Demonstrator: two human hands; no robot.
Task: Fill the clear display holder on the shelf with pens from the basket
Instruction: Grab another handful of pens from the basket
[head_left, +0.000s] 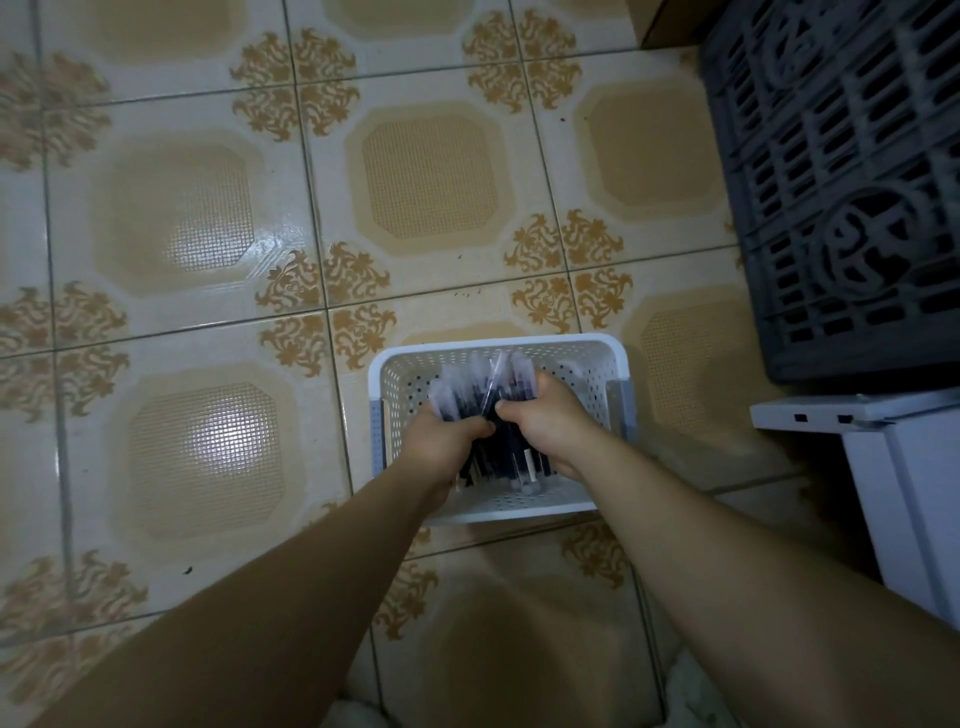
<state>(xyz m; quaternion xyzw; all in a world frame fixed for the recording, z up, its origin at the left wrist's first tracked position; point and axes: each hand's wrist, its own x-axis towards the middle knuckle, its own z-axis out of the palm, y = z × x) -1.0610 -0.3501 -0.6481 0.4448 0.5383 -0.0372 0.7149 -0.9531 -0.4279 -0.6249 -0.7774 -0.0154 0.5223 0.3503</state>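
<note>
Hands: both reach down into the basket, close together, thumbs almost meeting across one bundle.
Left hand (445, 441): fingers curled round the left side of the bundle, thumb on top.
Right hand (548, 420): clamped on the right side of the same bundle, knuckles towards the far wall of the basket.
Pens (501, 382): a thick bunch with dark barrels and pale or clear ends, lying roughly lengthwise in the basket. Motion blur smears the far ends, so no count is possible. Whether loose pens lie under the bunch cannot be told.
White perforated basket (498, 344): sits on the tiled floor (426, 176), directly in front of the person, with the pens inside it.
Clear display holder: not in view, and neither is its shelf, so how full it is cannot be told.
Progress: this looks like an early step, the gathering of a load. The bunch is within the basket walls and nothing shown has reached the holder.
Left to do: by this view, nearly everything. The bunch has to be lifted out, carried to the shelf and stood in the holder, perhaps with further trips.
Risk: a bunch this thick, held from two sides, could shed pens from the middle on the way up.
Surroundings: a dark grey slotted crate (841, 182) stands to the right, well apart from the basket. Below it is the edge of a white unit (893, 467).
</note>
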